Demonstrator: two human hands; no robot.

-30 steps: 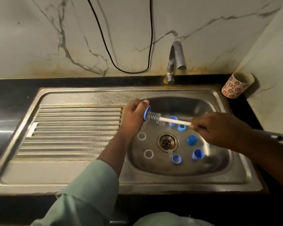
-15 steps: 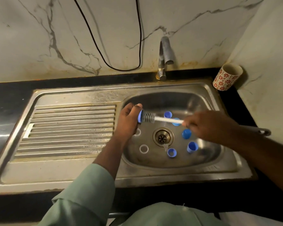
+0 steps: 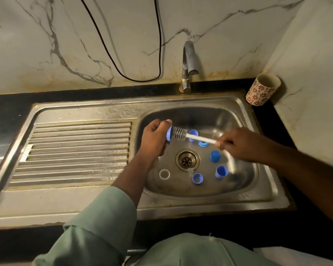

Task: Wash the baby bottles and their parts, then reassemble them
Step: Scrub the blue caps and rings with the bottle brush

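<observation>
Sink (image 3: 238, 196) holds five blue caps; left hand (image 3: 154, 139) grips sixth, right hand (image 3: 238, 146) brush (image 3: 188, 136).

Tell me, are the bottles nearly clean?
Not nearly. Nothing looks finished or put together. The left hand holds a blue part while the right hand works the brush against it. Five blue parts and a white ring wait in the sink.

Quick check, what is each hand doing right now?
Left hand: fingers curled round a small blue plastic bottle part.
Right hand: gripping the white handle of the wire-bristled bottle brush.
</observation>
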